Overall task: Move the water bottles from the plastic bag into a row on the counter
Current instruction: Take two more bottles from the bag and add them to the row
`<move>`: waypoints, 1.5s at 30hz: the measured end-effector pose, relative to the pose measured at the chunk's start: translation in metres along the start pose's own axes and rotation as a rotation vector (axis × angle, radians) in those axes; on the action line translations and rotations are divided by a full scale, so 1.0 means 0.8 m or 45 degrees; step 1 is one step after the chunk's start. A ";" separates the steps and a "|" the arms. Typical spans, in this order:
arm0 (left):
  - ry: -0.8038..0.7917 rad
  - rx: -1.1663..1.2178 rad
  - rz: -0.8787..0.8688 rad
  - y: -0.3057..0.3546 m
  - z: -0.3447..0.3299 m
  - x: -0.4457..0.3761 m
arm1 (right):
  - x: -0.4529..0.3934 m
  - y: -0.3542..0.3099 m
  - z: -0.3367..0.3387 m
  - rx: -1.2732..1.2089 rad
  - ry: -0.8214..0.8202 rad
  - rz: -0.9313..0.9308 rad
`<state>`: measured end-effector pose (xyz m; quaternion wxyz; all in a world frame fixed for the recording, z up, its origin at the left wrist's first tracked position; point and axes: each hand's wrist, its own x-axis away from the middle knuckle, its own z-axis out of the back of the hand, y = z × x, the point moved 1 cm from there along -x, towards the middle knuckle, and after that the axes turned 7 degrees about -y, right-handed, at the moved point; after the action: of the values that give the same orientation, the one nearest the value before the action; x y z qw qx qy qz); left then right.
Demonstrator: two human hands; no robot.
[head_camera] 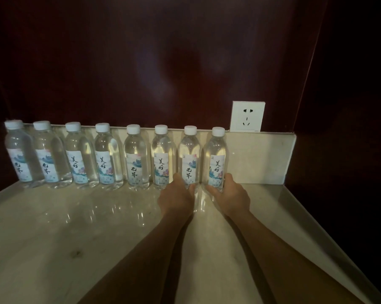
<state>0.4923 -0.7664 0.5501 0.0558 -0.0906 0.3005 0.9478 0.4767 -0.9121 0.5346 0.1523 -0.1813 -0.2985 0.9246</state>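
A dark red wall (141, 62) fills the upper half of the view, and below it a pale, glossy stone bench (64, 227) runs from the left edge to the right corner. A low stone backsplash (261, 159) of the same colour stands along the back of the bench. On the wall just above the backsplash, at the right, there is a white power socket (247, 116).

Eight water bottles (136, 156) stand upright in one row on the bench, against the backsplash, each with a white cap and a printed label. They stand close beside each other.

Two bare forearms reach in from the bottom. The left hand (177, 197) holds the lower part of the seventh bottle (190, 154), with its thumb on the left side and fingers curled around the base. The right hand (231, 195) grips the base of the eighth bottle (215, 156), the last one at the right end, with fingers curled on both sides of it. Both bottles stand on the bench.
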 end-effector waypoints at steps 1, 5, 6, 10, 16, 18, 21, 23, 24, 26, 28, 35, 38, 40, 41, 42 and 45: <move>-0.007 0.020 0.009 -0.002 -0.001 -0.002 | 0.000 0.000 0.000 0.008 -0.002 -0.005; 0.001 0.053 0.017 -0.007 -0.004 -0.005 | 0.001 0.000 0.000 0.014 0.012 -0.014; 0.004 0.053 0.015 -0.007 -0.004 -0.006 | 0.001 0.000 -0.001 0.016 0.016 -0.013; 0.000 0.073 0.005 -0.008 -0.006 -0.007 | 0.001 0.000 0.000 0.011 0.021 -0.019; 0.000 0.031 -0.001 -0.008 -0.007 -0.009 | 0.001 -0.001 0.000 0.006 0.029 -0.024; 0.003 0.030 -0.001 -0.007 -0.007 -0.008 | 0.001 -0.001 0.000 -0.010 0.030 -0.019; 0.005 0.039 0.001 -0.006 -0.006 -0.008 | 0.002 -0.001 0.000 -0.035 0.037 -0.020; 0.008 0.058 -0.002 -0.007 -0.008 -0.009 | 0.003 -0.002 0.000 -0.044 0.045 -0.025; 0.008 0.064 -0.005 -0.007 -0.009 -0.010 | 0.003 -0.002 0.000 -0.048 0.049 -0.026; 0.011 0.059 -0.008 -0.008 -0.010 -0.011 | 0.004 -0.002 -0.001 -0.059 0.056 -0.019; 0.011 0.056 -0.013 -0.008 -0.010 -0.011 | 0.005 -0.002 0.000 -0.074 0.061 -0.019; 0.041 0.063 0.001 -0.008 -0.011 -0.009 | 0.005 -0.004 0.000 -0.083 0.059 -0.024; 0.065 0.066 0.005 -0.007 -0.010 -0.006 | 0.006 -0.004 0.000 -0.065 0.064 -0.025; 0.072 0.072 0.001 -0.008 -0.011 -0.005 | 0.006 -0.004 0.000 -0.063 0.073 -0.025; 0.077 0.077 0.000 -0.008 -0.011 -0.005 | 0.006 -0.004 0.000 -0.063 0.076 -0.026; 0.083 0.084 0.000 -0.008 -0.011 -0.004 | 0.005 -0.004 0.000 -0.060 0.077 -0.024; 0.092 0.107 0.003 -0.007 -0.012 -0.004 | 0.005 -0.004 0.001 -0.033 0.073 -0.031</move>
<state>0.4975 -0.7673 0.5399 0.0476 -0.1220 0.3421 0.9305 0.4734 -0.9085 0.5357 0.1697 -0.2061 -0.3079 0.9132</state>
